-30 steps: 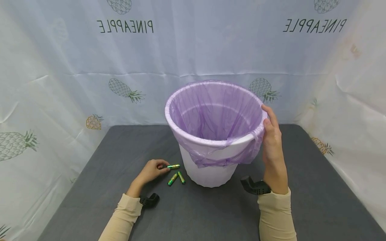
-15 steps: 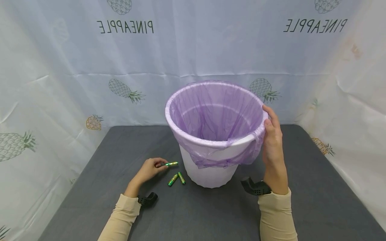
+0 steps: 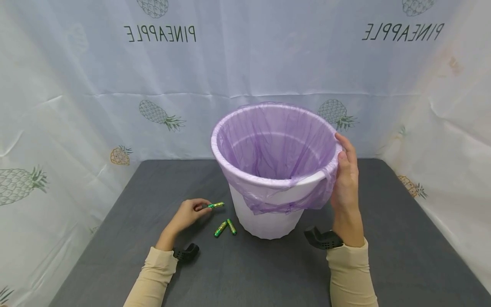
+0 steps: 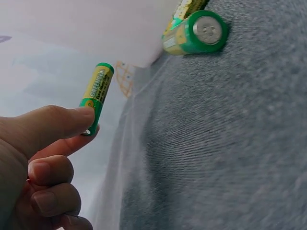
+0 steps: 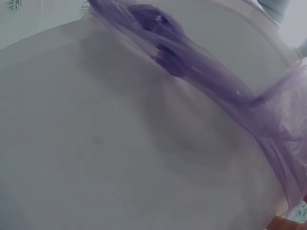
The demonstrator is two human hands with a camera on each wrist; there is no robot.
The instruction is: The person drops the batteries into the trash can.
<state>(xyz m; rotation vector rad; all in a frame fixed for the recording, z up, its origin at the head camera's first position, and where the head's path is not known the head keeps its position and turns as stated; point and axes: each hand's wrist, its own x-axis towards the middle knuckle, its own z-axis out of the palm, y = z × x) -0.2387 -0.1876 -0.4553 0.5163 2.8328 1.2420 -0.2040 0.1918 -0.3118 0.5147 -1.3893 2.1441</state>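
Between thumb and forefinger, my left hand (image 3: 189, 212) pinches a green and yellow battery (image 3: 218, 205) by one end. In the left wrist view this battery (image 4: 99, 86) stands out against the curtain, off the table, while the other fingers are curled toward the palm. Two more batteries, one (image 3: 220, 229) beside another (image 3: 232, 226), lie on the table near the foot of a white trash can (image 3: 268, 221). A purple trash bag (image 3: 276, 153) lines the can and folds over its rim. My right hand (image 3: 347, 183) holds the can's rim at the right side; some fingers are hidden.
A dark grey cloth covers the table (image 3: 253, 273). White curtains (image 3: 245, 64) printed with pineapples hang behind and at both sides. Each wrist carries a black camera mount, one (image 3: 186, 253) on the left and one (image 3: 323, 238) on the right.
My left hand has drawn the pinched battery slightly back to the left, away from the other two and up off the table. My right hand stays at the can's rim.
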